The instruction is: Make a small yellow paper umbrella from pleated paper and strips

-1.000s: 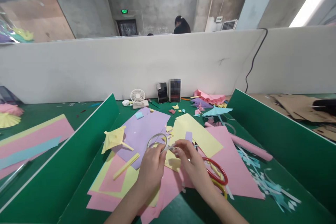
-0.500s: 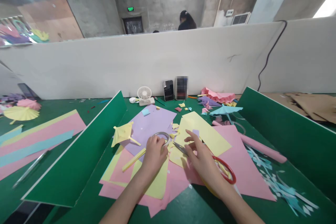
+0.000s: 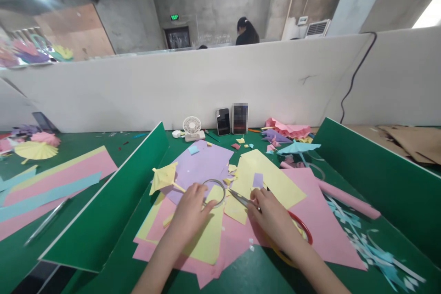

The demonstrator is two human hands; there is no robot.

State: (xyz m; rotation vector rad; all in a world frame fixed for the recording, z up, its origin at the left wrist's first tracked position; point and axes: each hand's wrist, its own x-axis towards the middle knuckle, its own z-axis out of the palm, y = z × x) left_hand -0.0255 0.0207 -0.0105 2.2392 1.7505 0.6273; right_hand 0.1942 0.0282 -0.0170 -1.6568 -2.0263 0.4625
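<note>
My left hand (image 3: 193, 204) has its thumb and fingers closed on the left side of a thin roll of tape (image 3: 224, 192), which is tilted above the yellow and purple paper. My right hand (image 3: 270, 209) is curled over a pair of scissors (image 3: 241, 197), fingers pinched near the base of the blades. The scissors' points face the tape roll, and their red handle (image 3: 305, 227) shows beyond my wrist. Left of my left hand lies a small yellow paper umbrella (image 3: 164, 178). A yellow paper strip (image 3: 168, 220) is partly covered by that hand.
Pink sheets (image 3: 330, 229), a purple sheet (image 3: 206, 161) and yellow sheets overlap on the green table. Green dividers (image 3: 113, 206) stand at both sides. A small fan (image 3: 192, 126) and a phone (image 3: 223, 121) are at the back. Blue scraps (image 3: 372, 243) and a pink roll (image 3: 347, 197) lie right.
My left hand has shifted left on the tape roll, which now shows a rounder, fuller ring. My right hand's spread fingers have lowered and curled in at the scissors.
</note>
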